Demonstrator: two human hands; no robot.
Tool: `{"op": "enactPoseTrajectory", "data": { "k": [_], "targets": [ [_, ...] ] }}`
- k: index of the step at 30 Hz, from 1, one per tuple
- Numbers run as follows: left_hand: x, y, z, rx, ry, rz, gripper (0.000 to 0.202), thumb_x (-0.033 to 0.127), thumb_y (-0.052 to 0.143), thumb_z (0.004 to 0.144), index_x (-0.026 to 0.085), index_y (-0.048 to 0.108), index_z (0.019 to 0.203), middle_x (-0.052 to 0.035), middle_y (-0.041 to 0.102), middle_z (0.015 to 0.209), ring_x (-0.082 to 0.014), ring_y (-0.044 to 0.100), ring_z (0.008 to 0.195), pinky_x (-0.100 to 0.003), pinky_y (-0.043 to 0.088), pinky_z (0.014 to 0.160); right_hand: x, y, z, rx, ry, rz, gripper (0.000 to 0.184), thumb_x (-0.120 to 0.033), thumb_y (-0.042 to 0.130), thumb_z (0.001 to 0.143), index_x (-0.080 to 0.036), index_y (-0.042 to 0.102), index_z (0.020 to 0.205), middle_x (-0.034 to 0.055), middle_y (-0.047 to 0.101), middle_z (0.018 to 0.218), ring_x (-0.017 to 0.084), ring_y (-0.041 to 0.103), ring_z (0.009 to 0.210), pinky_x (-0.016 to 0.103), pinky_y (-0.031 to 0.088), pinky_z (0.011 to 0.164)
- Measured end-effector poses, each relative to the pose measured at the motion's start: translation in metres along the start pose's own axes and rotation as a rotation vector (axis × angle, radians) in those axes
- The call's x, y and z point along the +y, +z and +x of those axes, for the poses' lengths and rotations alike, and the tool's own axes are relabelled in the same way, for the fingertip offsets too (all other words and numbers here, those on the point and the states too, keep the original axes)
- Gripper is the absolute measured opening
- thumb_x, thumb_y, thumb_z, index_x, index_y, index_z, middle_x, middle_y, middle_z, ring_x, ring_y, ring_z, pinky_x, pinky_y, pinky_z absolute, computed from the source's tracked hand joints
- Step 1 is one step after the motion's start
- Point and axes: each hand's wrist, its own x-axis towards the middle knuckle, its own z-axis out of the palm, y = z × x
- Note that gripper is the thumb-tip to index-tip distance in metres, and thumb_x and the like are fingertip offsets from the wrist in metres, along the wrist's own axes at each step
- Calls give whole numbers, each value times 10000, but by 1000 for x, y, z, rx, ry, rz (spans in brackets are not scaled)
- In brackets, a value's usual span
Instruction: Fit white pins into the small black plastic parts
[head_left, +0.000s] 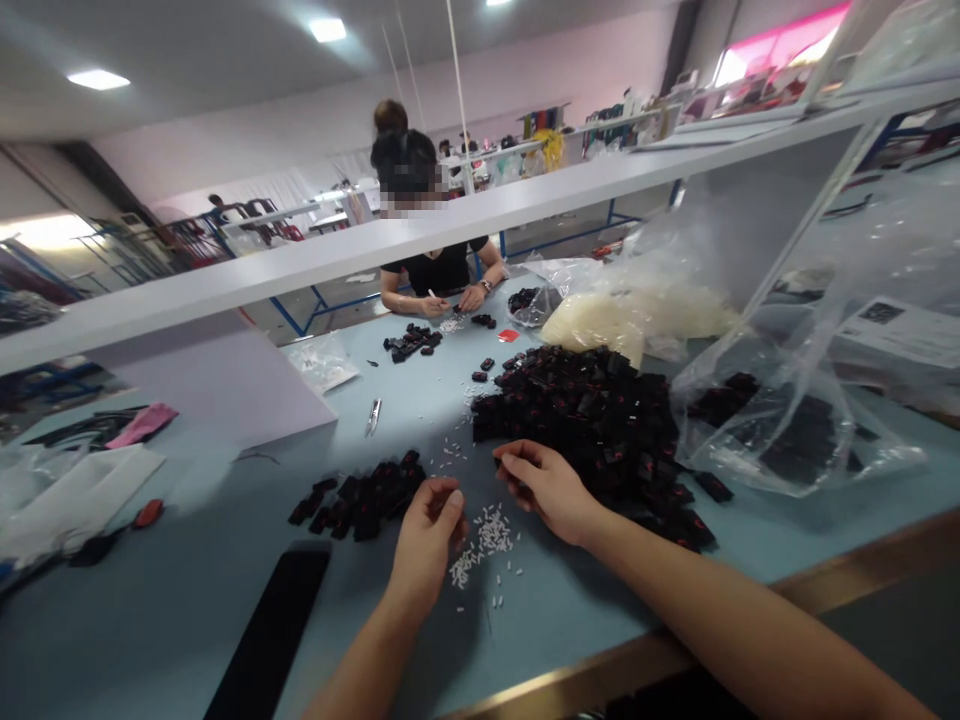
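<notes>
My left hand (pixel 429 540) is closed, its thumb against curled fingers, just left of a scatter of small white pieces (pixel 495 532). Anything inside it is hidden. At the near left edge of a large heap of small black pieces with red marks (pixel 577 400), my right hand (pixel 547 487) has its thumb and fingers drawn together. A dark bit shows by those fingertips, but I cannot tell whether it is held or part of the heap. Beyond my left hand lies a smaller group of black pieces (pixel 367 495).
A long black strip (pixel 270 635) lies at the near left. Small snips (pixel 373 416) rest farther back. Clear plastic bags (pixel 795 420) crowd the right side. A white shelf (pixel 315 255) crosses above the table; a co-worker (pixel 435 275) handles small pieces opposite.
</notes>
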Motion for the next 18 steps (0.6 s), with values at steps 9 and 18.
{"op": "enactPoseTrajectory", "data": {
  "k": [9,18],
  "targets": [
    [15,-47,32,361,343,556,279,407,573,810,200,609,994,-40,646,865,-188,611,734,-325,486,693,-7,-2,0,51,-11,8,341,-315,673,692,-154,601,984,10,623,695,95,467,525,187,303,383],
    [7,-70,47,273,593,1263,172,283,525,866,201,669,913,-104,676,916,-290,583,943,-414,442,856,-6,-3,-3,34,-61,1,335,-372,682,734,-149,625,978,23,620,703,102,480,531,194,314,384]
  ]
}}
